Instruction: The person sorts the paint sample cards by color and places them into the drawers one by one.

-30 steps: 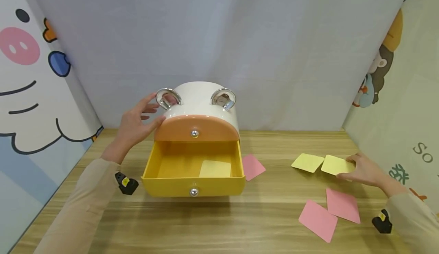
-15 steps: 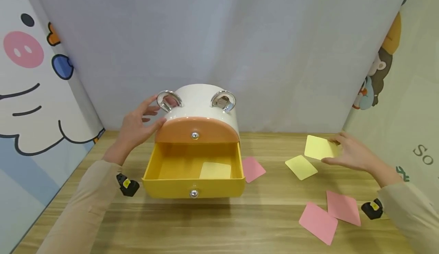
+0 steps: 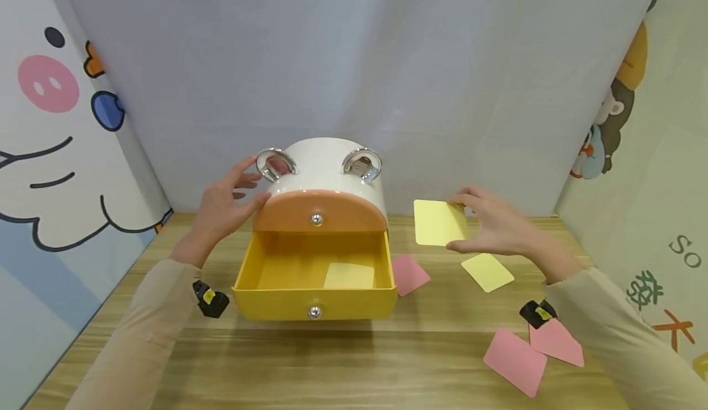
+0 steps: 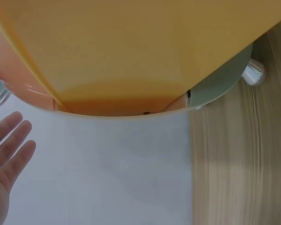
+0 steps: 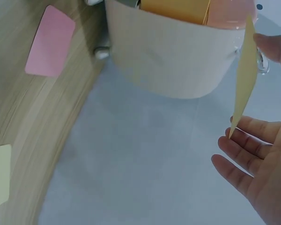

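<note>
Pale grey backdrop (image 3: 310, 53) rises behind a wood-grained worktop (image 3: 276, 367), on which stands a glossy white, round-topped drawer cabinet (image 3: 326, 164). Its orange upper drawer (image 3: 287, 213) sits flush, while the wide yellow lower drawer (image 3: 271, 305) juts forward. Of the person's two hands, the left hand (image 3: 225, 207) is spread wide at the cabinet's left side, thumb against the edge of the orange front, forefinger by one of two chrome ears (image 3: 377, 163). The right hand (image 3: 498, 222) pinches a square yellow card (image 3: 437, 222) by its side between thumb and fingertips, tilted up over the worktop to the right of the cabinet. Another yellow card (image 3: 488, 273) lies below that hand; a pink card (image 3: 409, 275) lies just beside the lower drawer; two more pink cards (image 3: 515, 362) lie together near the right sleeve (image 3: 603, 324). Inside the lower drawer rests a paler yellow card (image 3: 350, 276). Smallest are the round silver knobs (image 3: 314, 312), one on each drawer front.
</note>
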### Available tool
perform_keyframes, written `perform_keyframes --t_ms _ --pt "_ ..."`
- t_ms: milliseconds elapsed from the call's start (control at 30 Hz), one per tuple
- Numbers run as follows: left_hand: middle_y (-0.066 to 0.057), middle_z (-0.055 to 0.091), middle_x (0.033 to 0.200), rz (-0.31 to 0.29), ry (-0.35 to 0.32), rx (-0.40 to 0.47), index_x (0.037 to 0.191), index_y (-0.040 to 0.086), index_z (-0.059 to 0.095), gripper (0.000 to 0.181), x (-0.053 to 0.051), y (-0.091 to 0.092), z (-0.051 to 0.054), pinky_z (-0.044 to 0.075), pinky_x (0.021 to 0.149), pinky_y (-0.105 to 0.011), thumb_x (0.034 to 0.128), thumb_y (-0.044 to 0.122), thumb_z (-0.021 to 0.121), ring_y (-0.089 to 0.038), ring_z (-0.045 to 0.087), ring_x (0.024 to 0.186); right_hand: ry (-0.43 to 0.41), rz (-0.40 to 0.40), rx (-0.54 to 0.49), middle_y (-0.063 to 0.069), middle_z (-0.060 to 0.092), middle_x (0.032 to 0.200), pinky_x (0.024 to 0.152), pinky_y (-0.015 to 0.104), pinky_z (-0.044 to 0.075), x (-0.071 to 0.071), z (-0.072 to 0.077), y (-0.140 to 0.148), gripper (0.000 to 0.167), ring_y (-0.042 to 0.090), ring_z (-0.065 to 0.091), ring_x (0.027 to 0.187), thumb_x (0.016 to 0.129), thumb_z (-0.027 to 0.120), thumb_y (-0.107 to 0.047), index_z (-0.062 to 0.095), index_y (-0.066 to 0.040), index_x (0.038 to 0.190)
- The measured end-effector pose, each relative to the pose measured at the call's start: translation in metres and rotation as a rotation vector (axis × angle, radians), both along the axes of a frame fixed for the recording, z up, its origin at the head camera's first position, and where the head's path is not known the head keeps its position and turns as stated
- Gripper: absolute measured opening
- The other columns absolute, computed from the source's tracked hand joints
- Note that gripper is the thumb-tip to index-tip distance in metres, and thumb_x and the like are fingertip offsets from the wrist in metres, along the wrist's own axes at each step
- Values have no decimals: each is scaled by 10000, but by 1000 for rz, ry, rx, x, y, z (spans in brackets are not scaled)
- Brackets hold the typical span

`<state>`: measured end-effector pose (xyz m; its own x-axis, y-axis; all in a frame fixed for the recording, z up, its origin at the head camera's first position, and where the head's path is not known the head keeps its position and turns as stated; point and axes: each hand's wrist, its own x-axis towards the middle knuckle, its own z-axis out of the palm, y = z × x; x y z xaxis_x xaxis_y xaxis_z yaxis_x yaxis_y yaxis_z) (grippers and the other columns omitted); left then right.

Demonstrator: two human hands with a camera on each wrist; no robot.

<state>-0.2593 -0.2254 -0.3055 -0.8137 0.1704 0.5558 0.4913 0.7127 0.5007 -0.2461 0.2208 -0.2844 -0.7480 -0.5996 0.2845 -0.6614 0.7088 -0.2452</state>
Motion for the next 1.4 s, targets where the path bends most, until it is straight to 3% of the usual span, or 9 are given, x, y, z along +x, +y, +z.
perform_keyframes --t_ms 167,400,733,1033,1400 --pt "-193 580 1179 1 2 -4 1410 108 323 646 -2 0 -1 479 843 -497 859 252 629 -335 575 1016 32 65 0 78 497 1125 803 398 466 1 6 -26 690 223 502 995 640 774 -372 542 -10 1180" --pt "-200 585 1165 -6 6 20 1405 101 332 643 -2 0 -2 479 832 -510 853 227 637 -356 578 1001 59 175 -44 34 518 1040 713 295 454 6 9 -63 650 157 498 881 608 765 -394 582 -37 1120" --pt "-191 588 1167 -2 -5 20 1408 120 331 639 -2 -1 -2 481 835 -503 857 238 633 -337 582 1006 139 238 -19 61 510 1036 681 259 442 19 3 -118 707 150 481 842 613 741 -460 575 -3 1127" --pt "-192 581 1179 -3 -10 15 1410 117 325 640 -2 -1 -2 477 846 -497 860 241 628 -331 578 1017 182 233 19 50 500 1012 739 248 453 25 -18 -152 691 147 476 865 632 726 -503 586 -8 1094" --pt "-201 589 1163 -11 13 26 1400 101 341 630 -3 -1 -3 483 830 -499 855 225 633 -335 586 1005 138 185 35 26 518 1034 777 254 446 24 -32 -165 674 142 491 903 653 697 -569 602 -48 1070"
